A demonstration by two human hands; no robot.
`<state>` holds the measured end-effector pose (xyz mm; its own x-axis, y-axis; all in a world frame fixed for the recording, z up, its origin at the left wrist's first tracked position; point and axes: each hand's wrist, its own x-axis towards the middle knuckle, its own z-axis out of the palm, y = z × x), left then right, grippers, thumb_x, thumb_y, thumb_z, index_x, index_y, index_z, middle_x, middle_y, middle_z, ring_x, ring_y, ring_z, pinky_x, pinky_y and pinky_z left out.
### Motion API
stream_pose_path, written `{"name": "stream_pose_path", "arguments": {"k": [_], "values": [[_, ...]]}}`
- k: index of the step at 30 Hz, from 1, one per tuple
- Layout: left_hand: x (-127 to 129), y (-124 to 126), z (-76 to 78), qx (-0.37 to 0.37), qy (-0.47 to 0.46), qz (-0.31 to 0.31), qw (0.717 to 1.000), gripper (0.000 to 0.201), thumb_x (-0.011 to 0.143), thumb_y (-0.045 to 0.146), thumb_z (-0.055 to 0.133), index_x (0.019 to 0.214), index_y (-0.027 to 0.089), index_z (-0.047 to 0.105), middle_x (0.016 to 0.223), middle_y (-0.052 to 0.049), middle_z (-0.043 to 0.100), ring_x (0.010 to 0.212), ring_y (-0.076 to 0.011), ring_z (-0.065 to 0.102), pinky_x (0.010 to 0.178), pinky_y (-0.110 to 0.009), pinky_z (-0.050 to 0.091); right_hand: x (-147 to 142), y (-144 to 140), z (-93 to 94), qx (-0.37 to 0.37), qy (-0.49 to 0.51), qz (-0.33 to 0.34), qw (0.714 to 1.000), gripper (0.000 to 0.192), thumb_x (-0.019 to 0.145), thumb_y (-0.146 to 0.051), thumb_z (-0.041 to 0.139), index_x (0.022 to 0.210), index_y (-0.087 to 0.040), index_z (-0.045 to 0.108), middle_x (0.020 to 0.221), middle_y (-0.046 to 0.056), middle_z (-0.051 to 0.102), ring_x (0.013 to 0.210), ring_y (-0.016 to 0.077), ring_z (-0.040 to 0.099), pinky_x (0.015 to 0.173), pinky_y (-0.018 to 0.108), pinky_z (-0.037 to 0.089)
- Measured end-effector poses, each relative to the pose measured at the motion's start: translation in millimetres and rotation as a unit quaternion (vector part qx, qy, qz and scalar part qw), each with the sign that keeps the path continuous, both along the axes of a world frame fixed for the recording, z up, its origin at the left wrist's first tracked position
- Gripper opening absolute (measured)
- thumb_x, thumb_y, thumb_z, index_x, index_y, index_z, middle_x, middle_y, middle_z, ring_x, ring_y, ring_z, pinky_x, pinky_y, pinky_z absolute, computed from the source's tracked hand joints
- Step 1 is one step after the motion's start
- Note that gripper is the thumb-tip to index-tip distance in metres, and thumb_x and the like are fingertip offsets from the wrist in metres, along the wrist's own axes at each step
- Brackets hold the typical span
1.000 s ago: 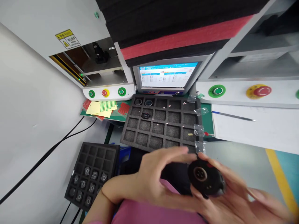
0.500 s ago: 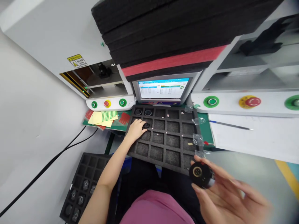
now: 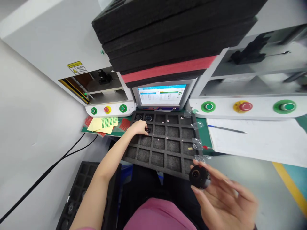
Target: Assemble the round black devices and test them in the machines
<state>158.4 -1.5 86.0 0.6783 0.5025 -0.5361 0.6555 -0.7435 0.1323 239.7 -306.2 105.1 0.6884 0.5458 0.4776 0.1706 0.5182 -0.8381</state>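
My right hand [image 3: 223, 195], low on the right, grips a round black part [image 3: 199, 177] by its edge between thumb and fingers. A small round socket with metal pins shows on its face. Over at the tray's left side, my left hand [image 3: 139, 127] is closed on a small black part [image 3: 148, 130] in a second-row compartment, mostly hidden by the fingers. The black foam tray [image 3: 153, 148] has square pockets. Two round dark pieces, one a lens-like disc [image 3: 148, 118], sit in its far-left pockets.
Behind the tray stands a monitor [image 3: 163, 95] under stacked black foam [image 3: 168, 38]. Machines with green and red buttons [image 3: 246, 106] flank it. A pen [image 3: 227, 129] lies on white paper at right. Another foam tray [image 3: 82, 172] with parts is low left; sticker sheets [image 3: 103, 124] lie nearby.
The view has shifted slightly. My left hand stays at the same tray area, its wrist a little higher over the pocket. My right hand still holds the round black part, turned slightly.
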Motion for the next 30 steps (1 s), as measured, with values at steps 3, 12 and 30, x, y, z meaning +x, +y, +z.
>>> {"name": "stream_pose_path", "arguments": {"k": [3, 12, 30], "values": [[7.4, 9.2, -1.3, -0.011, 0.014, 0.007, 1.000, 0.027, 0.094, 0.035, 0.064, 0.111, 0.014, 0.065, 0.113, -0.008, 0.067, 0.101, -0.0214, 0.066, 0.089, -0.042, 0.056, -0.9, -2.3, 0.8, -0.005, 0.009, -0.013, 1.000, 0.066, 0.074, 0.013, 0.065, 0.123, -0.028, 0.050, 0.127, 0.001, 0.067, 0.114, 0.0162, 0.067, 0.091, 0.027, 0.062], [-2.8, 20.8, -10.8, -0.083, -0.085, 0.035, 0.992, 0.024, 0.094, 0.033, 0.064, 0.106, 0.013, 0.065, 0.106, -0.007, 0.068, 0.094, -0.0194, 0.066, 0.084, -0.040, 0.057, 4.5, -7.5, -4.9, -0.027, 0.021, -0.089, 0.995, 0.055, 0.075, 0.004, 0.070, 0.117, -0.025, 0.052, 0.120, 0.002, 0.071, 0.110, 0.0177, 0.070, 0.088, 0.024, 0.062], [16.0, 8.7, -55.0, -0.107, -0.419, 0.135, 0.892, 0.028, 0.093, 0.031, 0.065, 0.115, 0.013, 0.062, 0.111, -0.008, 0.067, 0.096, -0.0199, 0.067, 0.084, -0.040, 0.058, 101.1, 169.3, -92.6, -0.277, -0.361, 0.032, 0.890, 0.032, 0.097, -0.040, 0.061, 0.117, -0.015, 0.062, 0.115, 0.008, 0.064, 0.104, 0.0219, 0.064, 0.091, 0.044, 0.055]]}}
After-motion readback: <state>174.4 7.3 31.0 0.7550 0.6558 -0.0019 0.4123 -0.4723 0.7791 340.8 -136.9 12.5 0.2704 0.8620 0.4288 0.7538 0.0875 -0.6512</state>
